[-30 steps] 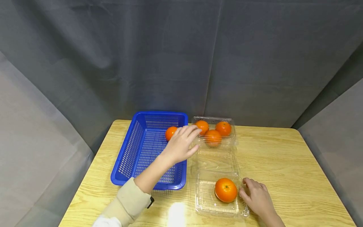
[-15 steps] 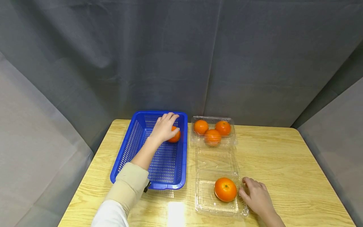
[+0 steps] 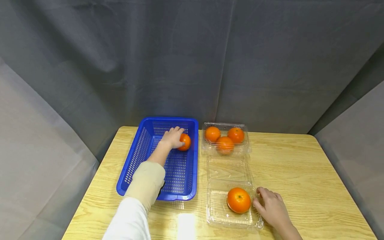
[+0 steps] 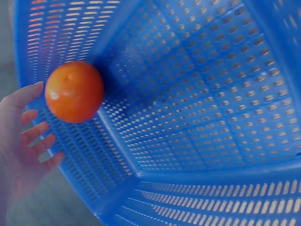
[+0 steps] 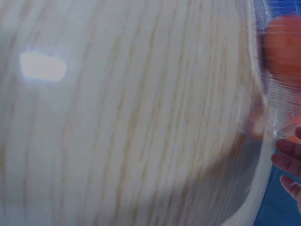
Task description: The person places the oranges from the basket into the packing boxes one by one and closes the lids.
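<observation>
My left hand (image 3: 171, 137) reaches into the blue plastic basket (image 3: 180, 197), at the left side of an orange (image 3: 186, 143). In the left wrist view its fingers are spread and loosely bent, and a small gap shows between them and the orange (image 4: 75, 92). My right hand (image 3: 271, 208) lies at the right edge of an open clear plastic clamshell box (image 3: 216, 218), fingers relaxed; whether it touches the rim cannot be told. One orange (image 3: 239, 200) sits in that box's near half. The right wrist view catches only a few of its fingertips (image 5: 288, 162).
Behind the open box stands another clear box (image 3: 247, 140) with three oranges (image 3: 225, 145) inside. All stand on a wooden table (image 3: 300, 173). Grey cloth (image 3: 180, 66) hangs behind the table and at both sides.
My left hand has moved left from between the basket and the far box, then down beside the orange in the basket. That orange has shifted slightly right. The right hand stays put.
</observation>
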`<act>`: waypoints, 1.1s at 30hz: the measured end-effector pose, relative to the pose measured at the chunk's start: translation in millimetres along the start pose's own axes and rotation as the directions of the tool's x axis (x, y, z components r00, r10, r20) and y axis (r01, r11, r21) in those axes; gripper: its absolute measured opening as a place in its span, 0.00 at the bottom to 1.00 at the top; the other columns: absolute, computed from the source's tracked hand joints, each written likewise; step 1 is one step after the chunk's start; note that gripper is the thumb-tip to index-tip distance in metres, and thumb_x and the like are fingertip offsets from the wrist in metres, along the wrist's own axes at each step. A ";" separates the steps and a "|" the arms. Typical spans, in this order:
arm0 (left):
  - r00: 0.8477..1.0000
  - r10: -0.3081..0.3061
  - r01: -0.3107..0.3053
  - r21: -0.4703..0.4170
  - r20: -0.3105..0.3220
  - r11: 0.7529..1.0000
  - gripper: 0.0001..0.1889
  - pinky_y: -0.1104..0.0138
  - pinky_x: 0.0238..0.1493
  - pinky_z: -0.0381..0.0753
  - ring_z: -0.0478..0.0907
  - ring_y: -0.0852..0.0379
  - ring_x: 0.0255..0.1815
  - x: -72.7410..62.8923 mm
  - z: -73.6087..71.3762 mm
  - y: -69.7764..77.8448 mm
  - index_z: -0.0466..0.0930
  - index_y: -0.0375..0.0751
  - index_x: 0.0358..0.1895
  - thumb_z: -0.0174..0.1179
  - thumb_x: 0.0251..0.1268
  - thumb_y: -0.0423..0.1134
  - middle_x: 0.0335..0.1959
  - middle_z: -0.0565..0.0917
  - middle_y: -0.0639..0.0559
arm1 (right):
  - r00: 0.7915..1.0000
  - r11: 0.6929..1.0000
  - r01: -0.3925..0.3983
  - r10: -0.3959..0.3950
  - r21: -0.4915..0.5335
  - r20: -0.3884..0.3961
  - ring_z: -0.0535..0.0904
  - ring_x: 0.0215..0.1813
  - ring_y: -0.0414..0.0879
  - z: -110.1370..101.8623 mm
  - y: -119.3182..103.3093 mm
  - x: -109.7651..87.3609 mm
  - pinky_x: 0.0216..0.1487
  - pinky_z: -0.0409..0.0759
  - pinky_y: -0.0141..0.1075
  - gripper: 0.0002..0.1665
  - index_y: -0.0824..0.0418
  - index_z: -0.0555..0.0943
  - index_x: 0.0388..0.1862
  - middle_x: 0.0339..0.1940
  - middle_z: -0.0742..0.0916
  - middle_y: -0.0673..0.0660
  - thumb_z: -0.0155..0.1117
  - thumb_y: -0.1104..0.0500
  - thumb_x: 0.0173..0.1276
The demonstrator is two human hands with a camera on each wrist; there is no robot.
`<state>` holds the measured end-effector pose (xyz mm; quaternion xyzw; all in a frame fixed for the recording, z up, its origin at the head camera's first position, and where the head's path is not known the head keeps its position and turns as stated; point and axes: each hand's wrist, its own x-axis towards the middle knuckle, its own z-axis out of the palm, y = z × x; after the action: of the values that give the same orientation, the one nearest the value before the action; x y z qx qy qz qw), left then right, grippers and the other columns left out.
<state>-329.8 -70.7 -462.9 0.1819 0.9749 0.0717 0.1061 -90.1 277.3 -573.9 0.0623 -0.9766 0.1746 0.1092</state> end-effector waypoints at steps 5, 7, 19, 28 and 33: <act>0.999 -0.034 0.036 -0.055 0.029 0.998 0.35 0.47 0.60 0.61 0.59 0.41 0.65 0.7 10.5 -2.2 0.61 0.45 0.66 0.61 0.55 0.47 0.66 0.62 0.41 | 1.000 1.000 -0.003 0.003 0.005 -0.001 0.79 0.38 0.53 1.1 -0.5 -0.1 0.47 0.69 0.56 0.13 0.60 0.75 0.39 0.32 0.83 0.54 0.59 0.54 0.58; 0.998 -0.045 0.047 -0.066 0.037 0.997 0.35 0.47 0.59 0.62 0.60 0.40 0.63 -0.1 14.2 -3.0 0.60 0.45 0.66 0.62 0.54 0.47 0.65 0.62 0.41 | 1.000 1.000 -0.005 0.005 0.007 0.002 0.79 0.39 0.54 1.4 -1.3 0.2 0.47 0.69 0.56 0.13 0.60 0.75 0.39 0.32 0.83 0.54 0.59 0.54 0.59; 0.997 -0.067 0.067 -0.013 0.029 0.998 0.38 0.46 0.59 0.62 0.58 0.41 0.65 8.8 33.7 2.1 0.56 0.50 0.69 0.61 0.55 0.48 0.68 0.58 0.43 | 1.000 1.000 0.004 -0.004 0.012 -0.015 0.79 0.40 0.55 1.1 -3.8 -0.9 0.47 0.69 0.55 0.14 0.61 0.76 0.39 0.33 0.83 0.55 0.60 0.54 0.57; 0.997 -0.055 0.052 0.042 0.063 0.998 0.38 0.47 0.64 0.56 0.48 0.41 0.70 10.9 39.8 11.8 0.54 0.53 0.70 0.61 0.56 0.44 0.71 0.51 0.43 | 1.000 1.000 0.001 0.000 0.017 -0.013 0.80 0.40 0.55 1.7 -3.7 -0.7 0.46 0.70 0.55 0.13 0.61 0.76 0.39 0.32 0.83 0.55 0.60 0.55 0.57; 0.995 -0.060 0.055 0.062 0.081 0.997 0.37 0.48 0.64 0.57 0.47 0.41 0.71 14.5 43.1 13.3 0.55 0.53 0.70 0.61 0.56 0.44 0.72 0.50 0.45 | 1.000 1.000 -0.002 0.002 0.019 -0.003 0.80 0.40 0.55 0.9 -4.4 -0.7 0.46 0.70 0.55 0.14 0.61 0.76 0.39 0.32 0.83 0.55 0.60 0.54 0.58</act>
<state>-328.5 -48.7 -504.8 0.1598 0.9763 0.0319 0.1427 -88.9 273.0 -573.5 0.0621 -0.9747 0.1841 0.1101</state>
